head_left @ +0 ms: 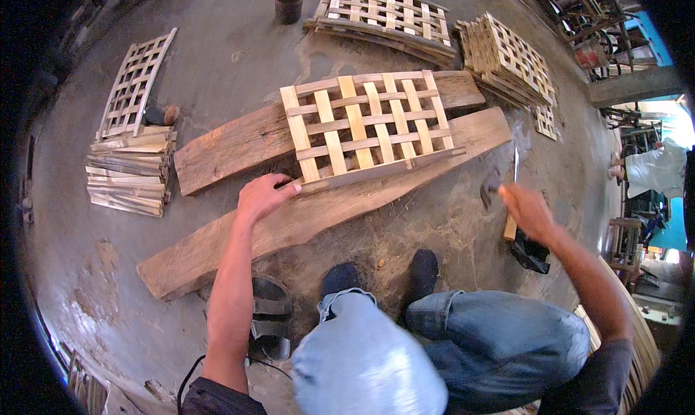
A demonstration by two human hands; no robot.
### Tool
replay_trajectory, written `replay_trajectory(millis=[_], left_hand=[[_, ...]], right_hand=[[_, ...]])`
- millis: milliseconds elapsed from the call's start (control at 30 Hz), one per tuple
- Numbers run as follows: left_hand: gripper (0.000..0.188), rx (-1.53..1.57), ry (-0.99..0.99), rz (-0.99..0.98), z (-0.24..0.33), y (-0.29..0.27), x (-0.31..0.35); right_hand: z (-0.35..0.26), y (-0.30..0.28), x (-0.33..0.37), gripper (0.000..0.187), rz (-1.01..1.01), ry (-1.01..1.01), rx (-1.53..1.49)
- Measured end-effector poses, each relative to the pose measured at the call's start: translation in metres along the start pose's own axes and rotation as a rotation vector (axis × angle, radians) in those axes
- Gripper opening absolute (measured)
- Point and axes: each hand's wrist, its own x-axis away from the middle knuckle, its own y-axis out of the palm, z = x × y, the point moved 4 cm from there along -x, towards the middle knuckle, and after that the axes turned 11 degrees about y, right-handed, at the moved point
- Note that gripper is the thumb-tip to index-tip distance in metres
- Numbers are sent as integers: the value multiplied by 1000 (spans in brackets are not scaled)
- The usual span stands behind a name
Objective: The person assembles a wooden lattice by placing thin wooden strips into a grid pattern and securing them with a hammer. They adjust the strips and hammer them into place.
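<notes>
A woven lattice panel of pale flat strips (358,129) rests across two heavy timber beams (224,147). Along its near edge lies a narrow wooden slat (384,172). My left hand (264,198) is closed on the left end of that slat, thumb on top and fingers curled at the panel's near left corner. To the right, off the panel, my right hand (530,212) grips a hammer, its dark head (491,188) held in the air and slightly blurred. Most of the hammer's handle is hidden by my hand. Beneath it lies a long blade with a wooden handle (510,228).
Stacked lattice panels (391,13) lie at the back, with another stack (507,60) to their right. Loose strips (130,170) and an upright panel (137,82) are at left. A dark pot (289,2) stands behind. A black bag (531,254) lies near my right knee.
</notes>
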Motion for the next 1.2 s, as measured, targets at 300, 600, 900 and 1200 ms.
replay_trajectory(millis=[300,600,900,1200], left_hand=[[51,56,42,25,-5,13,-6],[47,119,103,13,-30,9,-8],[49,7,81,147,-36,18,-8],[55,19,64,-3,10,16,-28]], right_hand=[[18,210,89,21,365,285,-568],[150,189,96,12,534,714,-274],[392,259,114,25,-162,834,17],[522,382,136,31,137,861,6]])
